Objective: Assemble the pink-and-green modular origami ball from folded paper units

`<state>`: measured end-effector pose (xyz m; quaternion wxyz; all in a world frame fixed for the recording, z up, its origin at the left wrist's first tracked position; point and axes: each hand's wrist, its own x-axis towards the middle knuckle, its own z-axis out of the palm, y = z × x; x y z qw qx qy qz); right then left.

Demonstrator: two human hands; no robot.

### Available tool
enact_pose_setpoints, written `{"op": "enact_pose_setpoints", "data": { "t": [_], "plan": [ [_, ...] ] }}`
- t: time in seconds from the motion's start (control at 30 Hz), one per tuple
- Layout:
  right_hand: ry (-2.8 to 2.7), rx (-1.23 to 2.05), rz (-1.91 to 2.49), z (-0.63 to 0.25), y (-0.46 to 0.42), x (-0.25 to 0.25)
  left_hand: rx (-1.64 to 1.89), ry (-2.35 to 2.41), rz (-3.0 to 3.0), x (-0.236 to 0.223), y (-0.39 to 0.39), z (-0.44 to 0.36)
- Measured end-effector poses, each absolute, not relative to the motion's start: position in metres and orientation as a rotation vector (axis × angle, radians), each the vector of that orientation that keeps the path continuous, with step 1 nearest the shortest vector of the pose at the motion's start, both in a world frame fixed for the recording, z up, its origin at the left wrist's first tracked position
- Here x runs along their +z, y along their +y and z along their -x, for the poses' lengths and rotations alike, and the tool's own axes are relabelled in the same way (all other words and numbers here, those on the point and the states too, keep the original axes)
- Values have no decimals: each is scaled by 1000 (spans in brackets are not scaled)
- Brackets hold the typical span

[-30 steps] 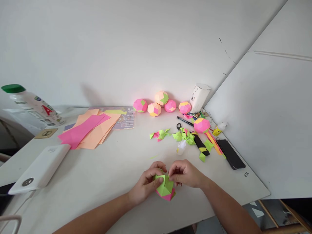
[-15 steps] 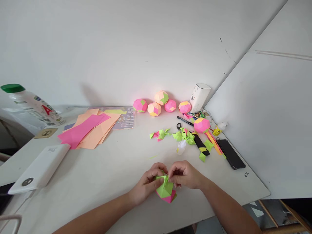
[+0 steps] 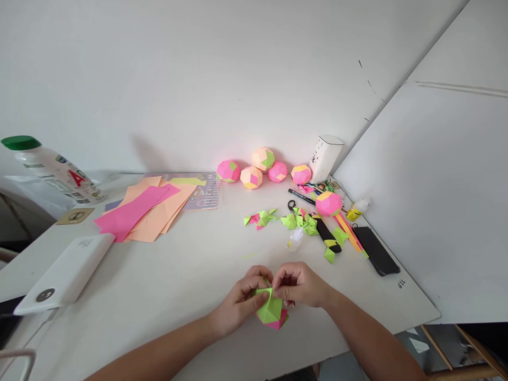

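Near the front of the white table, a green and pink folded paper shape (image 3: 270, 311) is held between my two hands. My left hand (image 3: 244, 296) grips its left side, thumb pressed on the green face. At the upper right edge of the paper, the fingers of my right hand (image 3: 299, 284) are pinched together. The back of the shape is hidden by the hands. Beyond them lie loose green and pink paper pieces (image 3: 262, 218) and a small glue bottle (image 3: 295, 239).
Several faceted paper balls (image 3: 251, 178) line the wall. At right are a cutter knife (image 3: 327, 234), a black phone (image 3: 375, 251) and a yellow-labelled bottle (image 3: 357, 209). Orange and pink paper sheets (image 3: 145, 225), a white power bank (image 3: 65, 272) and a green-capped bottle (image 3: 55, 172) occupy the left.
The paper shape has turned slightly in my hands, and its green face lies flatter under the left thumb. Both hands keep nearly the same place and grip.
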<state>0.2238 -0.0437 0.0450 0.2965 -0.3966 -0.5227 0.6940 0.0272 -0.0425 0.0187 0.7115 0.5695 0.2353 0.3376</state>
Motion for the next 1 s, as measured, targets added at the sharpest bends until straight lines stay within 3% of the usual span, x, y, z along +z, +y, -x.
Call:
{"op": "enact_pose_setpoints", "data": {
  "t": [0.7, 1.0],
  "plan": [
    [-1131, 1531, 1010, -220, -41, 45, 770, 470, -1212, -2, -35, -28],
    [-1029, 1696, 1008, -217, -38, 46, 790, 467, -1134, 2, -37, -28]
  ]
}}
